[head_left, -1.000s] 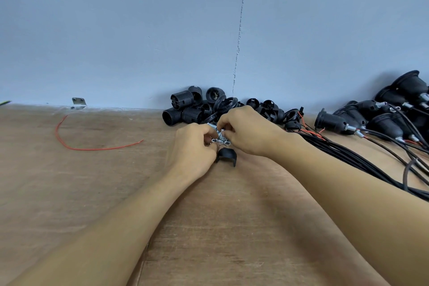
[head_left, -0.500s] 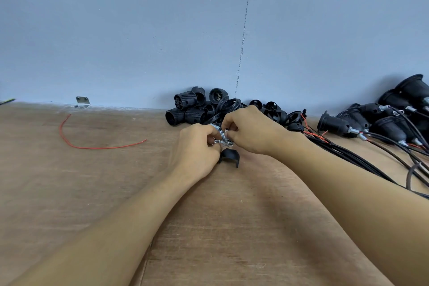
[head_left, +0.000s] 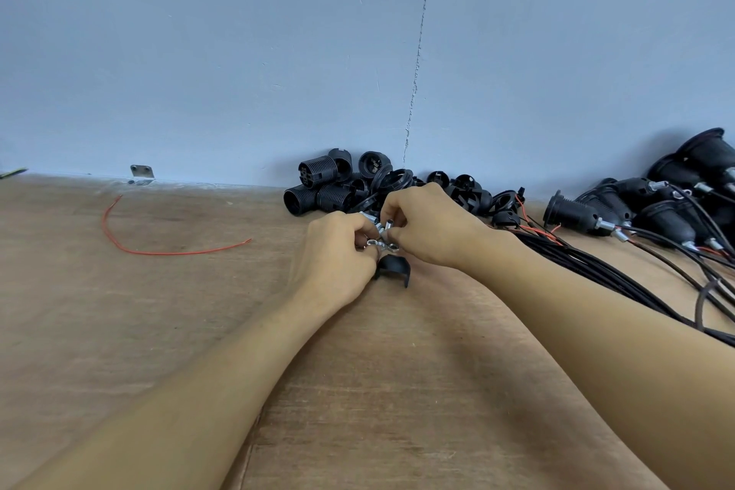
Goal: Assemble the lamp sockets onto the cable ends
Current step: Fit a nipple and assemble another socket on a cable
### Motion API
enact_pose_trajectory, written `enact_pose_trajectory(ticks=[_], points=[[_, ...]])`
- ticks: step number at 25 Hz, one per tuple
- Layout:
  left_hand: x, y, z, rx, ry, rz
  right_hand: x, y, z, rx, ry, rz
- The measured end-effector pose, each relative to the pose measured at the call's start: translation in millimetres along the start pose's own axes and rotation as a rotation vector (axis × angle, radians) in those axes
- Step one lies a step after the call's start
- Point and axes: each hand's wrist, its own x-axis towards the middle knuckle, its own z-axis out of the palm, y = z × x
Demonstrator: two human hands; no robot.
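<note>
just in front of the socket pile (head_left: 338, 187), my left hand (head_left: 338, 255) and right hand (head_left: 431, 229) both pinched small metal fittings (head_left: 378, 237), a black cap (head_left: 393, 270) there too.

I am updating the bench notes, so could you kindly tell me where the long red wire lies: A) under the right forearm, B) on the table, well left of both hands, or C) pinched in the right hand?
B: the red wire lies by itself on the wooden table, well left of the left hand and right hand, which both hold small metal parts.
</note>
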Motion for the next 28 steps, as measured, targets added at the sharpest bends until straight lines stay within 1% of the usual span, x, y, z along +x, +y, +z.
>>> enact_pose_trajectory(ticks=[8, 12, 17, 23, 25, 27, 28], points=[[-0.6, 1.6, -0.8, -0.02, -0.013, -0.008, -5.7, 6.0, 3.0, 0.095, 0.095, 0.042], [-1.5, 1.7, -1.8, -0.014, -0.017, -0.007, -7.5, 7.0, 4.1, 0.112, 0.094, 0.048], [-1.5, 1.9, -1.5, -0.012, -0.016, -0.008, -4.0, 6.5, 4.7, 0.111, 0.051, 0.045], [-0.4, 0.0, 0.6, -0.015, 0.01, -0.002, -6.2, 6.0, 7.3, 0.109, 0.098, 0.045], [0.0, 2.2, 2.1, -0.07, 0.074, -0.013, -10.0, 4.8, 5.0, 0.163, 0.154, 0.05], [-0.1, 6.3, 2.4, -0.185, 0.134, -0.032, -16.4, 1.5, 1.9, 0.293, 0.208, 0.075], [0.2, 8.1, 2.3, -0.259, 0.133, -0.048, -21.0, -0.3, 0.9, 0.372, 0.233, 0.095]])
